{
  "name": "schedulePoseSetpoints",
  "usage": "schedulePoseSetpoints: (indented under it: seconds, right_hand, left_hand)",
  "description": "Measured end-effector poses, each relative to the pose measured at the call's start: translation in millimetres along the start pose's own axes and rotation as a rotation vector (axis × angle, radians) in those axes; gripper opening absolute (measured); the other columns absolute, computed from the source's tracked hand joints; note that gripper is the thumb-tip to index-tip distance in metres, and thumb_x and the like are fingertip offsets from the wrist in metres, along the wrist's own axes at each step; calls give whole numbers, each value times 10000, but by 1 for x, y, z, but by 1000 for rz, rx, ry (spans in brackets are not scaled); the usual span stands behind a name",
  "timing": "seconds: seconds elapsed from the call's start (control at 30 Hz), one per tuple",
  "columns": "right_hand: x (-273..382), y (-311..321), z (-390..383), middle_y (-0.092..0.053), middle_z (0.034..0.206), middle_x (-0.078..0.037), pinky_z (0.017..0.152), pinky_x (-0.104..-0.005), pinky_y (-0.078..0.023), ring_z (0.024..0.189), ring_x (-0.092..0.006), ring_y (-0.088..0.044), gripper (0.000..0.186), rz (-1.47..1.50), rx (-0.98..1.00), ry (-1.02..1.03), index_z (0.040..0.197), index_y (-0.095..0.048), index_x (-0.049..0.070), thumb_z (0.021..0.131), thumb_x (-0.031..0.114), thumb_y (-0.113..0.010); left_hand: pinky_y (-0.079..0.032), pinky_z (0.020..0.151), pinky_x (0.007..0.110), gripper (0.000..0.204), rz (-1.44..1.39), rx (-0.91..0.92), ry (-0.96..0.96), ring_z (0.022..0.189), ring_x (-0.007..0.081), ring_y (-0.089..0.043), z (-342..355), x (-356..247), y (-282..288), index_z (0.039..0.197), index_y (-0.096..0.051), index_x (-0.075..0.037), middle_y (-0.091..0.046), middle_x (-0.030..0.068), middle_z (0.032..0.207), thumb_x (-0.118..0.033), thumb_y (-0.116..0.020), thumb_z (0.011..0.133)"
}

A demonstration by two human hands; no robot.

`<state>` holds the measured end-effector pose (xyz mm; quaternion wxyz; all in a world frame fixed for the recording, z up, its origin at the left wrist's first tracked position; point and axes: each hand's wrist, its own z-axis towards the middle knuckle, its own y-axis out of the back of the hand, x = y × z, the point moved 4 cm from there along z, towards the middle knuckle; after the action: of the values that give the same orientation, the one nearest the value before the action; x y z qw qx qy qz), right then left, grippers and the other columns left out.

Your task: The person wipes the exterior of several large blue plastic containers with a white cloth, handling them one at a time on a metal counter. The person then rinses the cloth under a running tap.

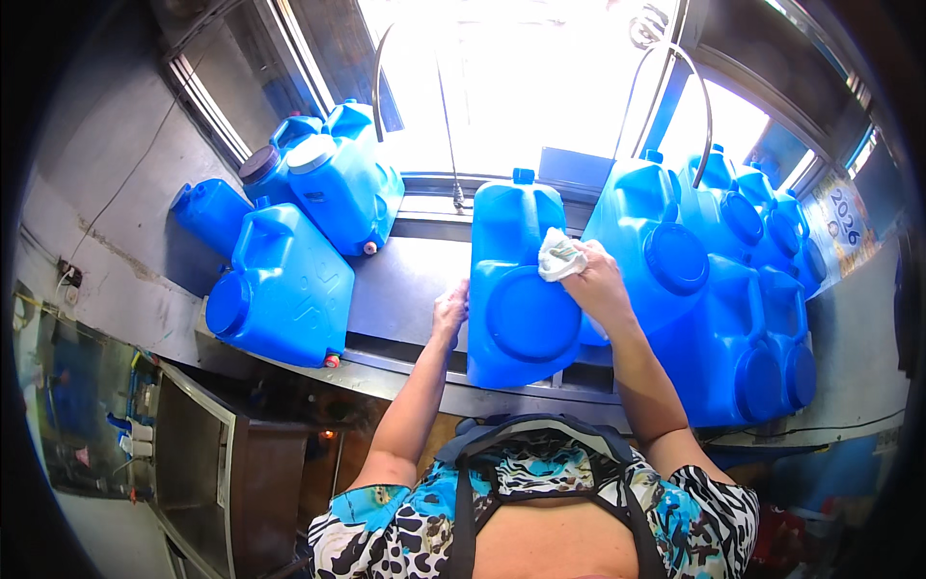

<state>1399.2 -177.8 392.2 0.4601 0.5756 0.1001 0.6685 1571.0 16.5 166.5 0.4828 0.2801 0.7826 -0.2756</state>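
Note:
A blue plastic jug [521, 328] with a round lid on its face stands upright on a steel counter [405, 280] in front of me. My left hand [449, 313] is at its left side, fingers curled against it and partly hidden by its edge. My right hand [594, 282] grips a crumpled white cloth [561, 253], held against the jug's upper right, just above the round lid. Another blue jug [622, 232] stands close to the right of that hand.
Several blue jugs [289, 289] stand at the left, and several more [714, 357] at the right. Curved metal spouts [702, 106] rise before the bright window [502, 77]. A dark wooden cabinet [270, 454] is below left. A calendar [837, 236] hangs on the right.

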Motion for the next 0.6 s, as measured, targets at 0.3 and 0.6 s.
schedulePoseSetpoints:
  seconds: [0.3, 0.6]
  right_hand:
    - [21, 36, 14, -733, 980, -172, 809, -347, -546, 863, -252, -692, 296, 66, 40, 104, 1069, -734, 17, 778, 58, -705]
    - [67, 40, 66, -708, 1181, -125, 963, -478, -507, 1123, -311, -649, 349, -270, 298, 175, 1156, -750, 165, 812, 223, -739]
  left_hand:
    - [-240, 1239, 476, 1553, 692, -27, -716, 1534, 432, -186, -136, -106, -61, 1610, -130, -40, -217, 268, 1634, -454, -1021, 407]
    - [-288, 1223, 452, 1439, 629, -131, -668, 1482, 400, -300, -59, -122, -88, 1573, -219, -15, -313, 250, 1578, -414, -1010, 440]
